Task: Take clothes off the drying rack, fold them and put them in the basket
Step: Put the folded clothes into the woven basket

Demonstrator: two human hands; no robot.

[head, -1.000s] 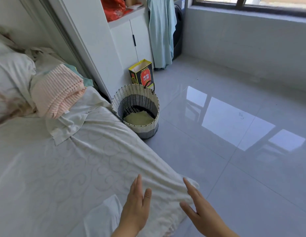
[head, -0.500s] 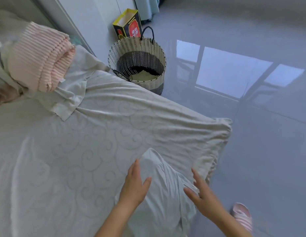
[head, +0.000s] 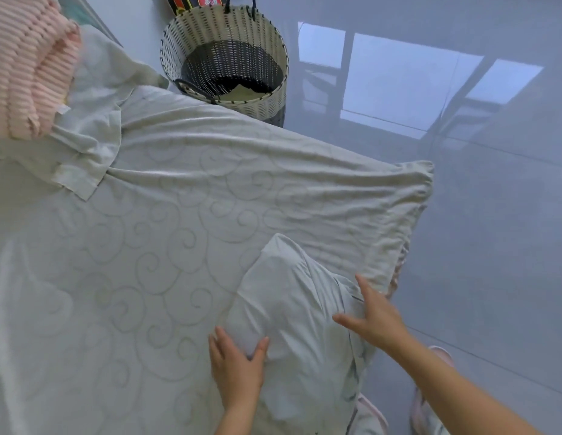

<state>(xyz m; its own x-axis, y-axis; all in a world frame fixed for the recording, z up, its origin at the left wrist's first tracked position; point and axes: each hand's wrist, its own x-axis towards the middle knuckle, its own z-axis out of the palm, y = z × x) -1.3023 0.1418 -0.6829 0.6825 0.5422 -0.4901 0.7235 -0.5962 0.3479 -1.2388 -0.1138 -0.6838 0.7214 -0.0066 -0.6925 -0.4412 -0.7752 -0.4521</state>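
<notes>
A pale blue-white garment lies spread at the near right corner of the bed. My left hand rests flat on its lower left part, fingers straight. My right hand lies open on the garment's right edge, fingers spread, near the bed's side. The woven basket stands on the floor beyond the bed's far edge, with a yellowish folded cloth at its bottom. The drying rack is out of view.
A folded pink ribbed blanket and a loose pale cloth lie at the bed's far left. A yellow-and-red box stands behind the basket. Glossy grey floor tiles stretch to the right. Pink slippers show by the bed.
The view has tipped down and closer to the bed. The garment came into view and both hands moved onto it, the left flat on it, the right to its right edge.
</notes>
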